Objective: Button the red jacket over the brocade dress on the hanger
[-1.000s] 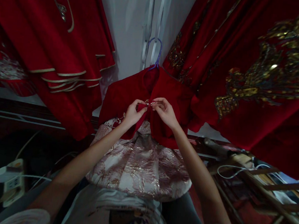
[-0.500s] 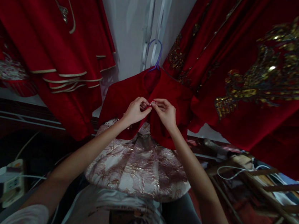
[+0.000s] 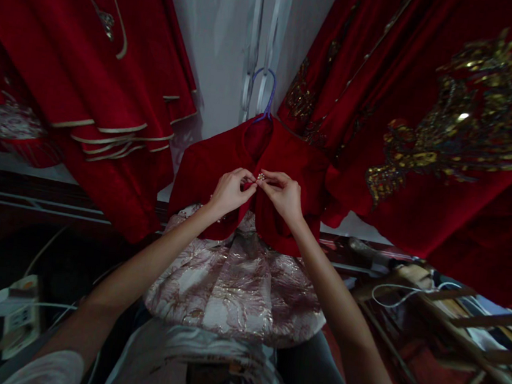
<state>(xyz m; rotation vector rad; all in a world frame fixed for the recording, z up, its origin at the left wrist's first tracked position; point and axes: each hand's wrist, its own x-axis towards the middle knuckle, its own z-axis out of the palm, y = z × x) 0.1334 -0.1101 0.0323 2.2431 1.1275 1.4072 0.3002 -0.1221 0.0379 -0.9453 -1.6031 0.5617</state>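
Note:
A short red jacket (image 3: 204, 161) hangs on a purple hanger (image 3: 269, 98) in front of me, over a pink and white brocade skirt (image 3: 245, 283) with a metallic sheen. At the jacket's front opening, my right hand (image 3: 282, 196) pinches a small sparkling beaded button (image 3: 261, 177) between thumb and fingers. Just beside it, my left hand (image 3: 232, 190) is closed in a pinch on the front edge of the jacket. The fingertips of both hands nearly meet and partly hide what lies between them.
Red garments with pale trim (image 3: 112, 77) hang at the left. On the right hangs a red garment (image 3: 400, 221) with gold sequin embroidery. A power strip (image 3: 22, 316) with cords lies low at the left. A wooden frame (image 3: 456, 338) with a white cable stands at the right.
The beaded button shows more fully between my fingertips now. Both hands have shifted only slightly and stay at the jacket's opening.

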